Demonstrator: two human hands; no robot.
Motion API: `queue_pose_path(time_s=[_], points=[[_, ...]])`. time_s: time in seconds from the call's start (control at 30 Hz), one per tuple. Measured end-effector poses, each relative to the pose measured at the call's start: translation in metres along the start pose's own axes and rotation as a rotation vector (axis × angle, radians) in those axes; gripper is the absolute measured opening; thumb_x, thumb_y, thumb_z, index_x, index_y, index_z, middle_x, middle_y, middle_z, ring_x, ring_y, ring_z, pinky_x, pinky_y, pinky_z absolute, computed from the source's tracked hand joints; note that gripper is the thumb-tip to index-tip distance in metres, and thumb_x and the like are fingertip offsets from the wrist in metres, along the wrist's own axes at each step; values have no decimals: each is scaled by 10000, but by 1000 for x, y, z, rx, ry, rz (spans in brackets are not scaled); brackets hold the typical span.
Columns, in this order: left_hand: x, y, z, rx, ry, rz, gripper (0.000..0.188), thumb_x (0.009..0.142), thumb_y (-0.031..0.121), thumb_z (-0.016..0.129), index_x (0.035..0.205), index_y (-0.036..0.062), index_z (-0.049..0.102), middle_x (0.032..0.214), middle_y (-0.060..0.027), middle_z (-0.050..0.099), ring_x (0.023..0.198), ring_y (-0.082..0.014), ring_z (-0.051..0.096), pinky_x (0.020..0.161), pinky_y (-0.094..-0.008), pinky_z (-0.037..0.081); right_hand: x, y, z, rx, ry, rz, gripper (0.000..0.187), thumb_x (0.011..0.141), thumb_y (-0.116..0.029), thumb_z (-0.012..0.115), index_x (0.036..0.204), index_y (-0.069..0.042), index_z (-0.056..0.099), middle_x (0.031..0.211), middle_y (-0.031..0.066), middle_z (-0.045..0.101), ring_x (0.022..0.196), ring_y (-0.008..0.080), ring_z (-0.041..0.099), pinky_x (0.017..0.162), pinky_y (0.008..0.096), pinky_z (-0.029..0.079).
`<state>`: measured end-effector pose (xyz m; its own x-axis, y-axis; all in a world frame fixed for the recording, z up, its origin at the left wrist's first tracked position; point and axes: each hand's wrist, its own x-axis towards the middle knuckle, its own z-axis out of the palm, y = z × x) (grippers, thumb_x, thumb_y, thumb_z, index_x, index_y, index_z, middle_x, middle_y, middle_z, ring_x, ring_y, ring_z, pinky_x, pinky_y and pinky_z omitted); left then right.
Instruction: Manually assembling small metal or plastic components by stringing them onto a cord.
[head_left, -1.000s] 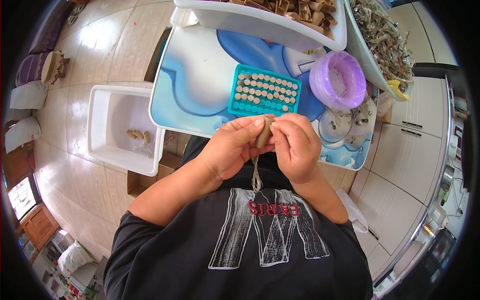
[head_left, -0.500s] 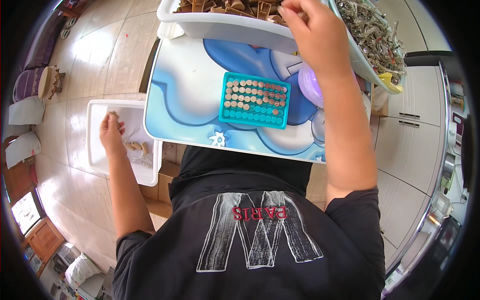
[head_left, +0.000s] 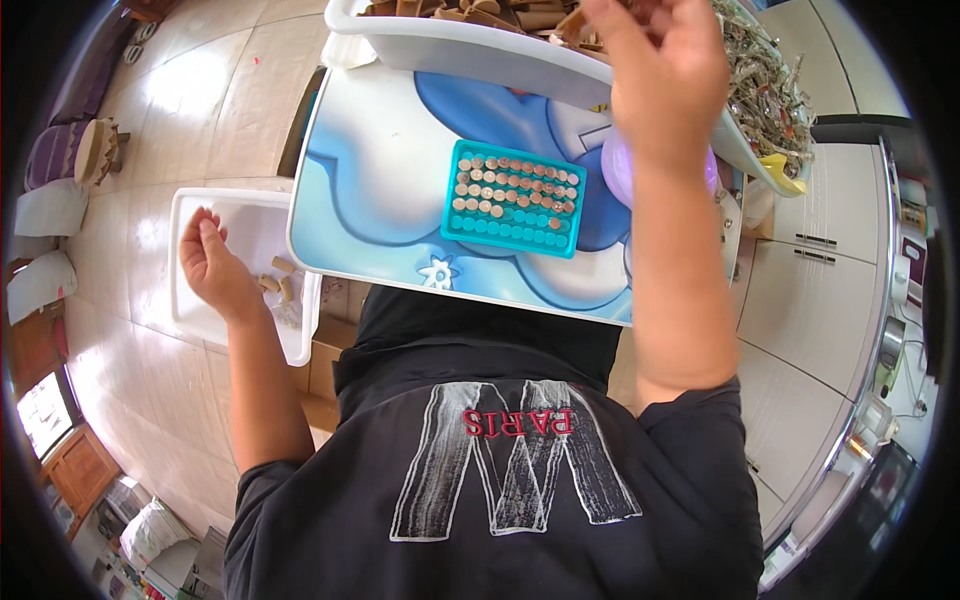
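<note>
My left hand [head_left: 217, 268] hovers over the white bin [head_left: 188, 315] at the left, its fingers loosely bent and apart, with nothing seen in them. Below it in that bin lie several small tan pieces [head_left: 283, 265] and some clear scraps. My right hand [head_left: 668, 75] is at the rim of a big white tub [head_left: 470, 48] full of brown moulded pieces [head_left: 480, 14]. Its fingers are curled, and the upper edge cuts off their tips; what they grip is unclear. Between both hands sits a teal tray [head_left: 515, 248] with rows of small round tan and brown discs.
The tray rests on a blue-and-white patterned table [head_left: 390, 180]. Beside my right forearm is a translucent purple round thing [head_left: 618, 165]. A container at the upper right holds tangled clear strips [head_left: 765, 100], with something yellow [head_left: 780, 172] at its edge. Cabinets [head_left: 810, 290] line the right side.
The small piece that was in my left hand is gone from it, and the hand has opened. My right hand has shifted right and appears larger.
</note>
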<state>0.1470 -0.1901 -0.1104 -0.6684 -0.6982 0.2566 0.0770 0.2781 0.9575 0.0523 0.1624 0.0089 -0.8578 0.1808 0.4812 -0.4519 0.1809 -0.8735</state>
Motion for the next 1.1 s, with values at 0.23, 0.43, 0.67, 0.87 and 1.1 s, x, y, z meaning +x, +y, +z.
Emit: queue_pose_path(time_s=[0.23, 0.43, 0.67, 0.87, 1.1], points=[[-99, 126, 71, -605, -1163, -727, 338, 856, 121, 607, 1145, -45, 548, 1020, -132, 623, 906, -201, 614, 793, -322, 506, -129, -21, -6, 205, -465, 170, 228, 796, -35, 680, 943, -7, 508, 891, 79, 554, 730, 131, 559, 702, 247, 464], [-142, 112, 93, -773, -1229, -1263, 401, 843, 102, 645, 1211, 7, 516, 981, -77, 614, 789, -150, 599, 723, -279, 503, -172, -5, -36, 86, -230, 230, 247, 774, -143, 713, 967, -49, 592, 961, 83, 532, 859, 203, 516, 774, 291, 406], [-145, 112, 94, -615, -1259, -1353, 323, 872, 157, 617, 1164, 47, 535, 971, -72, 614, 845, -184, 624, 771, -293, 521, -183, 9, -110, -754, 15, 107, 245, 744, -144, 725, 875, -19, 559, 887, 89, 548, 697, 190, 511, 624, 295, 431], [-144, 100, 90, -690, -1261, -1365, 293, 893, 149, 569, 1170, 64, 530, 1004, -67, 616, 870, -185, 632, 789, -323, 533, -181, 33, -138, -1082, 36, 315, 236, 729, -124, 727, 867, -26, 563, 798, 71, 573, 677, 191, 534, 622, 306, 436], [-138, 106, 89, -726, -1227, -1331, 317, 900, 141, 556, 1200, 47, 515, 1030, -97, 615, 863, -177, 632, 799, -309, 529, -162, 0, -170, -789, 229, 125, 160, 791, -23, 649, 947, -12, 615, 850, 69, 611, 725, 144, 554, 653, 254, 444]])
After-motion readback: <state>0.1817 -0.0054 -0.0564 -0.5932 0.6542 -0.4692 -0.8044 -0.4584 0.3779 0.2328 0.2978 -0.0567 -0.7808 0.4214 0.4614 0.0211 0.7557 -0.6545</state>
